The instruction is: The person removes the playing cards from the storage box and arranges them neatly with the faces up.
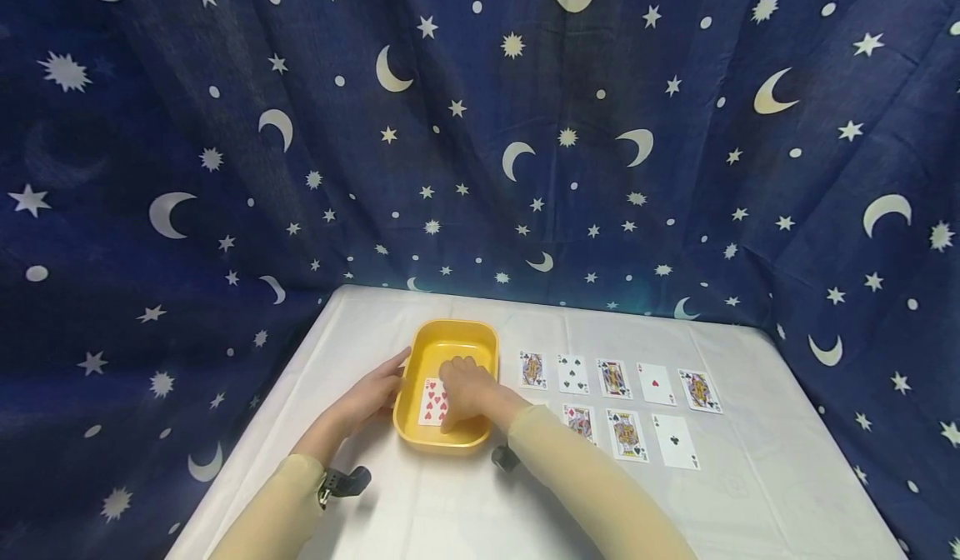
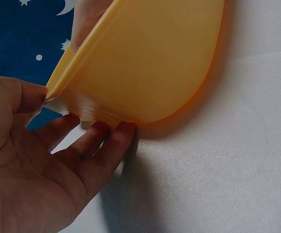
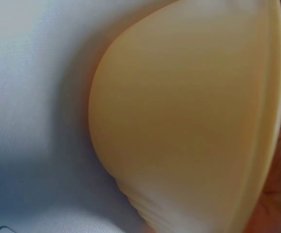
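A yellow plastic tray stands on the white-covered table, a hearts card face up inside it. My left hand is at the tray's left side. In the left wrist view its fingers are gently bent, with tips touching the outer wall and one digit at the rim. Reaching over the right side, my right hand is down in the tray, fingers curled, holding the hearts card at its right edge. Its fingertips are partly hidden. The right wrist view mostly shows the tray's outer wall, with part of that hand behind the rim.
Right of the tray, playing cards lie face up in two rows, among them an ace of hearts, an ace of clubs and several face cards such as a king. The right forearm crosses beside the lower row. A starry blue cloth hangs behind.
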The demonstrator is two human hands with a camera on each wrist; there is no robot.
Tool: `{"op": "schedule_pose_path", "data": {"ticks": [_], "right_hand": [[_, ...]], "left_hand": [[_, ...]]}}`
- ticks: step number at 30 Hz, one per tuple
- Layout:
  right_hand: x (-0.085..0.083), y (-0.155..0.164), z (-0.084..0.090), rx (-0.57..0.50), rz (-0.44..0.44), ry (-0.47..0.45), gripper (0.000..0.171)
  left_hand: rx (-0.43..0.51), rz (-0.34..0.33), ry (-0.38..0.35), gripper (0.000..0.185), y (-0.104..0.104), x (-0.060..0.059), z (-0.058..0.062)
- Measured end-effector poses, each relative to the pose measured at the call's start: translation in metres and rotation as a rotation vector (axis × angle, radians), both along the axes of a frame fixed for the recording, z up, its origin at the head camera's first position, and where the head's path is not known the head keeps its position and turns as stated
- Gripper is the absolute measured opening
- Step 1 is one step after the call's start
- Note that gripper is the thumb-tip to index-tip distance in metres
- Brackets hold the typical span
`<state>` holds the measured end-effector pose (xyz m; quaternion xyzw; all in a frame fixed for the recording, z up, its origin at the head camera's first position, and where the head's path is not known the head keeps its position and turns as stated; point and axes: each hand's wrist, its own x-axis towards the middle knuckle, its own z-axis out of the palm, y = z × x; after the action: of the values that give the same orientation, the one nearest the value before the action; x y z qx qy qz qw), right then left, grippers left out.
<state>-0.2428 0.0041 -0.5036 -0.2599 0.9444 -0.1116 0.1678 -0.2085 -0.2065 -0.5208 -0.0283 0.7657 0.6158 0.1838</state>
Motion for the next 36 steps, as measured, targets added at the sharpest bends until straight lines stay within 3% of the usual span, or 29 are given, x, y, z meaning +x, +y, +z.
{"op": "schedule_pose_path", "data": {"ticks": [4,9,14,18,27,36], "right_hand": [[-0.001,0.001,-0.001,0.021,0.034,0.017,0.072],[-0.004,0.007,0.001,0.037,0.113,0.102,0.073],[-0.004,0.023,0.023,-0.009,0.146,0.171,0.075],[-0.003,0.043,0.04,-0.065,0.102,0.159,0.092],[-0.005,0.115,0.064,-0.153,0.035,0.156,0.094],[-0.003,0.205,0.065,-0.172,-0.044,0.199,0.102]], "left_hand": [[0.001,-0.005,0.002,0.064,0.001,0.0,0.001],[0.009,0.002,0.002,0.064,0.001,0.0,0.0],[0.025,-0.001,-0.001,0.064,0.0,-0.001,-0.002],[0.009,-0.004,-0.002,0.064,0.001,0.0,0.0],[0.007,-0.03,0.002,0.065,0.0,0.001,0.002],[0.023,-0.027,-0.001,0.065,-0.001,-0.001,0.0]]}}
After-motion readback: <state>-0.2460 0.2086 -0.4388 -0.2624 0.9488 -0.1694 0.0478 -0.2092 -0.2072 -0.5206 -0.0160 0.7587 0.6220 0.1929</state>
